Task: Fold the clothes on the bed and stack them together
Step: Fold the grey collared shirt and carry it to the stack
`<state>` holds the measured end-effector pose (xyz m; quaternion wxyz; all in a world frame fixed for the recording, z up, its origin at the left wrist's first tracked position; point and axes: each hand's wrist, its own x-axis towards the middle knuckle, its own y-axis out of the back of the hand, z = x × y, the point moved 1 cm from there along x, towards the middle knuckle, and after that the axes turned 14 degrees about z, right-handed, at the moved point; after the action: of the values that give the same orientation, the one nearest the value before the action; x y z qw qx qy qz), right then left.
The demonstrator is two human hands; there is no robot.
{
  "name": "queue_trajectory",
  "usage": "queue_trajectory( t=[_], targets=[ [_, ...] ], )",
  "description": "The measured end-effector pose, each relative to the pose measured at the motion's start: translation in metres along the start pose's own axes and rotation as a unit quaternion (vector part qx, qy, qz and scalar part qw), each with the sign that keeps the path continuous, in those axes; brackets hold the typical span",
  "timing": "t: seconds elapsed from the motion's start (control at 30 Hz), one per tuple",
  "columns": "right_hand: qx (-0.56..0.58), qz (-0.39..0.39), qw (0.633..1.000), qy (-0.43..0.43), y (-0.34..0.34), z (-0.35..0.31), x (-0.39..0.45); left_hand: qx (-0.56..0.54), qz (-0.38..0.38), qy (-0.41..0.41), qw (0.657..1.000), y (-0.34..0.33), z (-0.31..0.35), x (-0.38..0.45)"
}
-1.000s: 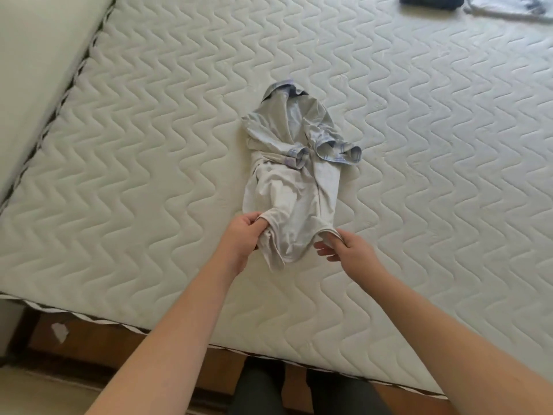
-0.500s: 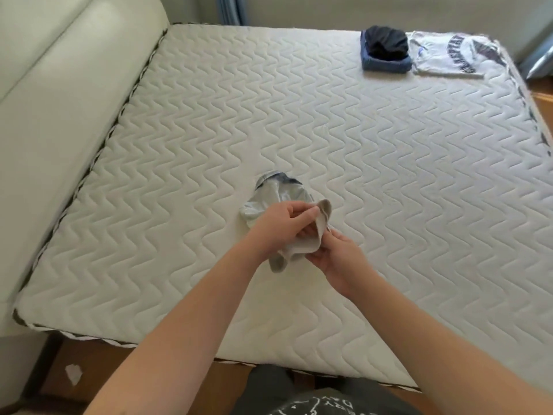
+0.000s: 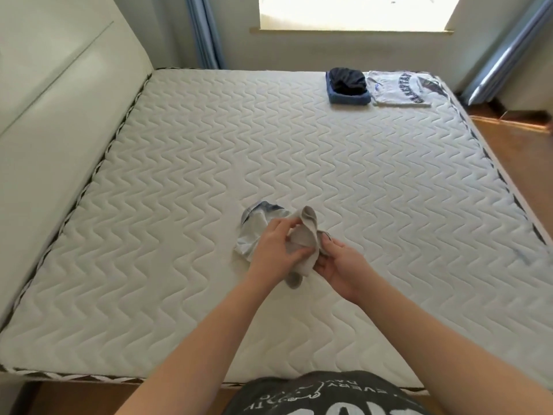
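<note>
Both hands bunched on pale grey garment (image 3: 302, 241) mid-mattress (image 3: 359, 181): left hand (image 3: 273, 253) grip clamped on cloth, right hand (image 3: 342, 266) pinching its edge. Far corner: dark folded stack (image 3: 348, 86) beside folded white printed tee (image 3: 402, 88).
</note>
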<state>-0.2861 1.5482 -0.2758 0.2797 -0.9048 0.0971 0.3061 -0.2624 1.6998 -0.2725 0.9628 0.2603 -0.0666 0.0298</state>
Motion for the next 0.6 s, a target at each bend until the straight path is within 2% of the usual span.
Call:
queue_trajectory(
  t=[0.13, 0.3, 0.37, 0.47, 0.6],
  targets=[
    [-0.029, -0.013, 0.999, 0.005, 0.001, -0.004, -0.005, -0.017, -0.01, 0.005, 1.0, 0.005, -0.003, 0.006],
    [-0.048, 0.006, 0.999, 0.011, 0.004, -0.004, -0.006, -0.006, -0.015, -0.061, 0.998, 0.008, -0.006, 0.008],
    [-0.091, 0.024, 0.995, 0.023, 0.006, -0.002, -0.006, 0.012, -0.006, -0.081, 0.997, 0.01, -0.009, 0.01],
    [-0.223, 0.062, 0.97, 0.079, 0.013, -0.005, -0.004, 0.055, 0.004, -0.088, 0.995, 0.016, -0.015, 0.016],
    [-0.357, 0.123, 0.91, 0.172, 0.034, -0.022, 0.004, 0.082, 0.016, -0.057, 0.995, 0.035, -0.029, 0.027]
  ],
)
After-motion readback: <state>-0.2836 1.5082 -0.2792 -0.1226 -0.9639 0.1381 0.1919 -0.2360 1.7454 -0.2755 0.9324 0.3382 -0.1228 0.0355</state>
